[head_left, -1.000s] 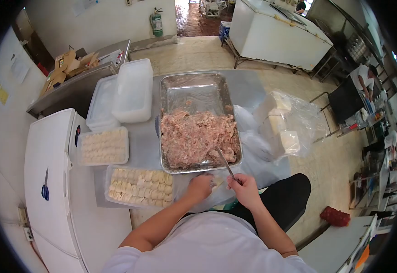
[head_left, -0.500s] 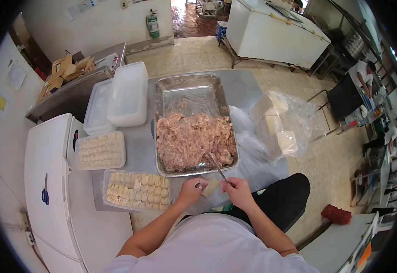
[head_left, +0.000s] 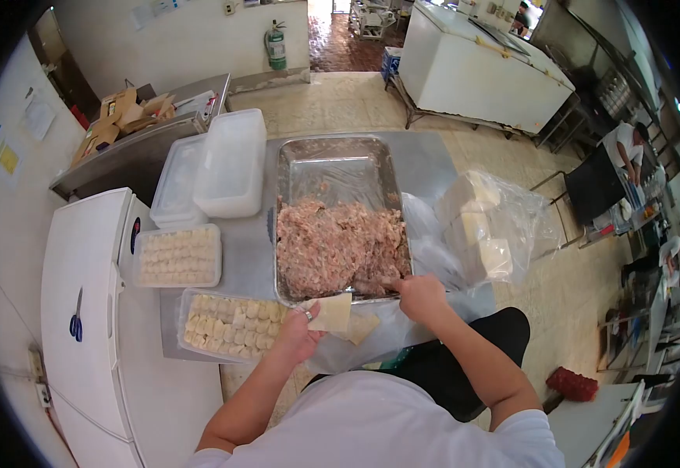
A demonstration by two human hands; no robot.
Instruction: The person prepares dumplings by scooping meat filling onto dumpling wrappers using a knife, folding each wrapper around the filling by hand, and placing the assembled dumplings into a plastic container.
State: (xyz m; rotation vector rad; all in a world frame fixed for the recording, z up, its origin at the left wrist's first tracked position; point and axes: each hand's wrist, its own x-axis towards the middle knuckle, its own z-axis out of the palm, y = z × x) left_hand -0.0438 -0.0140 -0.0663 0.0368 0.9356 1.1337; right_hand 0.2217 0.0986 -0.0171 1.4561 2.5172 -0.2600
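My left hand pinches a pale, square dumpling wrapper by its left edge, near the front of the metal tray. More wrappers lie on the table just beyond it. My right hand is closed at the tray's near right corner, against the ground meat filling. The thin metal spreader it grips is almost wholly hidden by the hand and the meat. Left of my left hand stands a plastic container filled with rows of folded dumplings.
A second dumpling container sits behind the first, with stacked lidded plastic boxes farther back. Bagged wrapper stacks lie to the right. A white fridge is at the left. A person works far right.
My left hand has lifted a wrapper and moved left with it. My right hand has moved forward and right, taking the spreader into the meat at the tray's corner.
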